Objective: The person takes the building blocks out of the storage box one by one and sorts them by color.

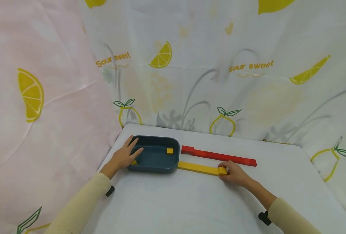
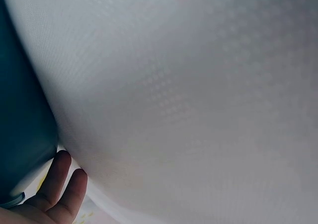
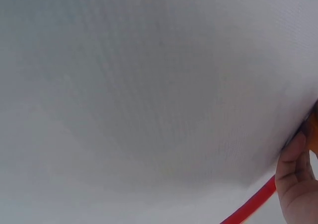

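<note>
A dark teal tray [image 1: 156, 169] stands on the table, with a yellow block [image 1: 170, 151] inside it at the right and another yellow block [image 1: 134, 162] near its left front corner. My left hand [image 1: 123, 156] rests on the tray's left end, its fingers spread. In the left wrist view two fingertips [image 2: 62, 159] lie against the tray's outer side. From the tray's right side runs a row of yellow blocks [image 1: 198, 168]. My right hand [image 1: 234, 174] pinches the yellow block [image 1: 223, 171] at that row's right end. Behind lies a red row of blocks [image 1: 224, 156].
White cloth covers the table [image 1: 173, 201]. A lemon-print curtain [image 1: 190, 81] hangs along the back, with a pinkish sheet [image 1: 58, 107] on the left. Black wrist cameras sit under both wrists, just above the cloth.
</note>
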Demonstrator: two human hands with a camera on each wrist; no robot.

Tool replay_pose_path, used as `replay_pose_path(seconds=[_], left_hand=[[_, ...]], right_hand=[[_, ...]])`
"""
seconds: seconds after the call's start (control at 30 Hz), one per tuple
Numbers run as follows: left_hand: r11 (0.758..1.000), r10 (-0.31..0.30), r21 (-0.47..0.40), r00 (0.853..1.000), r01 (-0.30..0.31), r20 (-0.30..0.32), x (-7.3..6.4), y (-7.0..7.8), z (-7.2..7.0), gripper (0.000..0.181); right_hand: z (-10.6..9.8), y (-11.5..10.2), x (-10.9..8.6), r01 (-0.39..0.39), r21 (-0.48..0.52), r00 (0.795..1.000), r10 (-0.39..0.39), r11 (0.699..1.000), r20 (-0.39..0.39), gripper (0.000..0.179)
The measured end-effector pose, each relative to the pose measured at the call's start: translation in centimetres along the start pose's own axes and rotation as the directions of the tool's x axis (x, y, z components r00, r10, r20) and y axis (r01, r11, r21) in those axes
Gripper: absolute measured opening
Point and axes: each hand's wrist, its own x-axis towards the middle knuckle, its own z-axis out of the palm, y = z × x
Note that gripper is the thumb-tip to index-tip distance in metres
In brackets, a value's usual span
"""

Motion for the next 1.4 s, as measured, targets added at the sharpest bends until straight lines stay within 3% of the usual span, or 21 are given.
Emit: replay_pose_path(seconds=[0.13,0.33,0.4,0.5,0.6,0.73,0.9,1.2,1.33,1.4], left_hand=[[1.0,-0.01,-0.002,1.0,0.01,-0.017,-0.4,0.0,-0.1,0.081],[1.0,0.002,-0.023,1.0,-0.002,0.007,-0.7,0.3,0.1,0.083],[1.0,-0.003,-0.014,1.0,0.003,0.005,-0.9,0.2,0.0,0.082],[1.0,-0.015,-0.004,1.0,0.015,-0.016,-1.3,-0.2,-0.5,0.08],[1.0,-0.015,-0.006,1.0,0.015,-0.026,-1.5,-0.5,-1.0,0.079],[1.0,-0.013,-0.022,1.0,0.012,-0.017,-1.4,-0.7,-1.3,0.079],[0.998,-0.025,-0.054,0.999,0.023,-0.026,-0.8,-0.2,-0.9,0.078],[0.996,-0.016,-0.088,1.0,0.018,0.02,-0.8,0.4,1.1,0.073],[0.995,-0.001,-0.104,1.0,-0.001,-0.018,-0.9,0.1,0.7,0.07],[0.994,0.003,-0.106,1.0,-0.006,-0.028,-0.8,-0.1,0.4,0.069]], right_hand=[[0.0,-0.2,-0.2,0.033,-0.019,0.999,-0.033,0.999,-0.006,0.047],[-1.3,-0.2,-2.4,0.08,-0.144,0.994,-0.089,0.986,-0.059,0.053],[-1.9,-0.5,-2.9,0.115,-0.185,0.983,-0.138,0.976,-0.118,0.054],[-2.5,-1.2,-2.7,0.187,-0.272,0.95,-0.244,0.944,-0.197,0.064],[-2.7,-2.3,-2.2,0.241,-0.367,0.923,-0.329,0.899,-0.201,0.08],[-2.5,-4.0,-1.1,0.275,-0.447,0.923,-0.364,0.851,-0.126,0.087],[-1.8,-6.4,0.7,0.318,-0.475,0.911,-0.403,0.82,-0.085,0.083],[1.2,-9.8,2.7,0.388,-0.427,0.89,-0.452,0.817,-0.055,0.081],[2.4,-11.9,4.7,0.403,-0.419,0.878,-0.474,0.814,-0.076,0.076],[3.1,-12.9,5.8,0.411,-0.442,0.868,-0.491,0.797,-0.079,0.075]])
